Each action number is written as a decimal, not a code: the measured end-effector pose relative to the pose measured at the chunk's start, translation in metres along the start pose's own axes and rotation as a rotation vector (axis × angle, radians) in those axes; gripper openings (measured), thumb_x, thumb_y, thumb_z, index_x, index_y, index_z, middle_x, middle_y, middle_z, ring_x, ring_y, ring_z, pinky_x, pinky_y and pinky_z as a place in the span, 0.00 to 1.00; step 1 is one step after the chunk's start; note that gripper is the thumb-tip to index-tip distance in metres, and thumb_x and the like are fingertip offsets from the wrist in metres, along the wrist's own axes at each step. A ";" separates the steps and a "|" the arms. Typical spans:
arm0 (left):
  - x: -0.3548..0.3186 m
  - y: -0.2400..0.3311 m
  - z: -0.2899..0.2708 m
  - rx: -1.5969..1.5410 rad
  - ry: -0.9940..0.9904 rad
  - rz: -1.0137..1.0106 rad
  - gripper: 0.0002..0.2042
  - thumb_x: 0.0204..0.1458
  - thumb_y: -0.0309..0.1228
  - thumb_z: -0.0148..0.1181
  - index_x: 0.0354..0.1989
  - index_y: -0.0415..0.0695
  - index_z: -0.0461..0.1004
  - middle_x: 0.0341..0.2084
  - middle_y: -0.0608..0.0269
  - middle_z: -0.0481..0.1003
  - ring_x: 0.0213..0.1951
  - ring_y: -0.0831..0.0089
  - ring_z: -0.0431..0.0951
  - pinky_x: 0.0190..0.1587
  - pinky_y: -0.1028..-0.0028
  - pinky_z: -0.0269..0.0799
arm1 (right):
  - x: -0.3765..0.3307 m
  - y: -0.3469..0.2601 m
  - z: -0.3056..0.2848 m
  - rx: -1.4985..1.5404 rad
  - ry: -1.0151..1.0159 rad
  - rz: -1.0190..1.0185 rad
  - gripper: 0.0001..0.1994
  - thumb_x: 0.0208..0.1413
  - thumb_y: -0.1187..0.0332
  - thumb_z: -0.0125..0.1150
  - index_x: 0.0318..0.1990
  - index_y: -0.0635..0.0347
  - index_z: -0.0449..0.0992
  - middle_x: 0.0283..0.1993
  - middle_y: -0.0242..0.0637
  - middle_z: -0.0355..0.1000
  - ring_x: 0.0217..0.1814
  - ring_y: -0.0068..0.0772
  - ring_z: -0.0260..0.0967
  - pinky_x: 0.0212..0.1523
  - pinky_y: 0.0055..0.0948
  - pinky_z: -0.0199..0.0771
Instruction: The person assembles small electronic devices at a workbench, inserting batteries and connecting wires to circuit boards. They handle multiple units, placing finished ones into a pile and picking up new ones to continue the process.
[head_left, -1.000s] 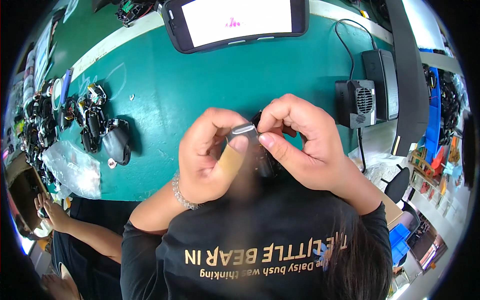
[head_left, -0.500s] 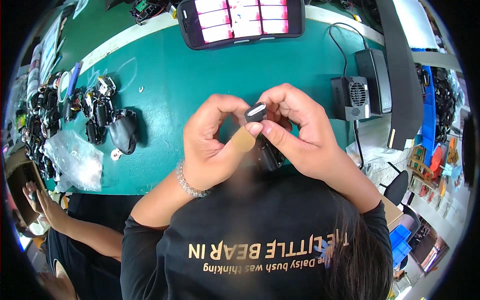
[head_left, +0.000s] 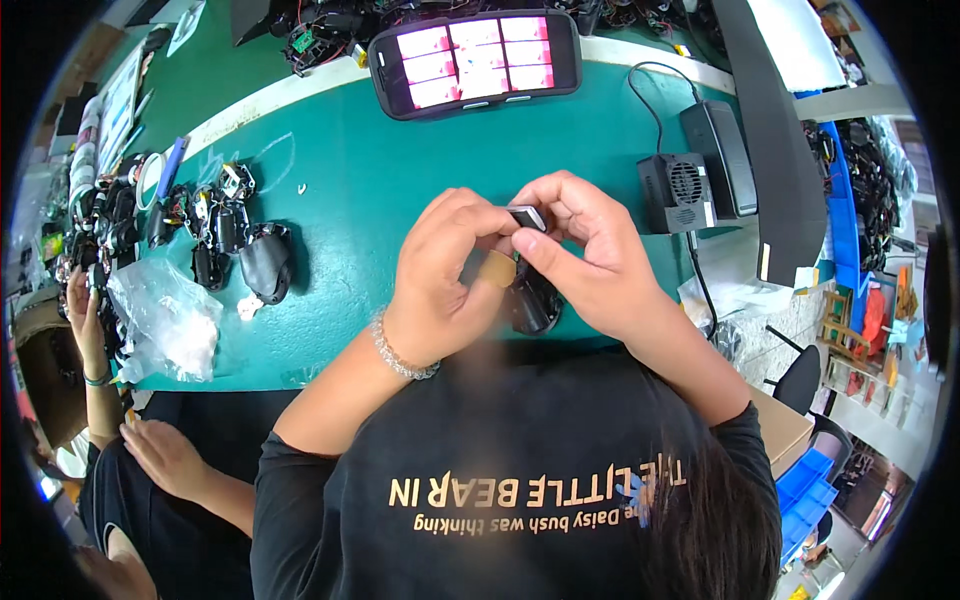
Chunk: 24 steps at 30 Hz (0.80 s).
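Note:
Close in front of my chest, my left hand [head_left: 445, 270] and my right hand [head_left: 592, 255] meet at the fingertips. Between them they pinch a small black part with a pale grey face [head_left: 527, 217], tilted and half covered by fingers. A tan plaster [head_left: 497, 269] wraps my left thumb, and a clear beaded bracelet [head_left: 400, 352] circles that wrist. Below the fingers shows a rounded black casing [head_left: 536, 306]; whether it is joined to the small part, I cannot tell.
A phone with a lit grid of pictures [head_left: 478, 62] stands at the back of the green table [head_left: 350, 160]. To the right are a black vented box [head_left: 677, 192] and a black adapter [head_left: 722, 155]. Leftward lie black device parts [head_left: 228, 228], a plastic bag [head_left: 165, 320] and another person's hand [head_left: 82, 308].
The small part has turned, its pale face now slanting the other way, with my left fingers curled further over it. The other person's hand has reached up to the pile. The whole view has shifted slightly.

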<state>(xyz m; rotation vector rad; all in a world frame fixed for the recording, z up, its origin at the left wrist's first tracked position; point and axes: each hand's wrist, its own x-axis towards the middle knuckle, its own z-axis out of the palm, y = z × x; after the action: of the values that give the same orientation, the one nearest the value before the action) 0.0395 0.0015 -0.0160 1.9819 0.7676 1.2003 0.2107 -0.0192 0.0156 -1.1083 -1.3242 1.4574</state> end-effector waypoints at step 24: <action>-0.005 0.016 0.005 0.341 -0.200 -0.391 0.30 0.43 0.30 0.67 0.56 0.40 0.64 0.38 0.52 0.71 0.44 0.58 0.71 0.52 0.64 0.66 | -0.003 0.025 -0.039 -0.551 0.135 -0.329 0.08 0.51 0.76 0.60 0.39 0.64 0.73 0.35 0.37 0.70 0.37 0.30 0.68 0.37 0.25 0.66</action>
<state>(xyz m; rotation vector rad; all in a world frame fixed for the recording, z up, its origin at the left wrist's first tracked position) 0.0440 -0.0130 -0.0074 2.0495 1.2489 0.6640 0.2485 -0.0145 -0.0110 -1.2276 -1.7675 0.7806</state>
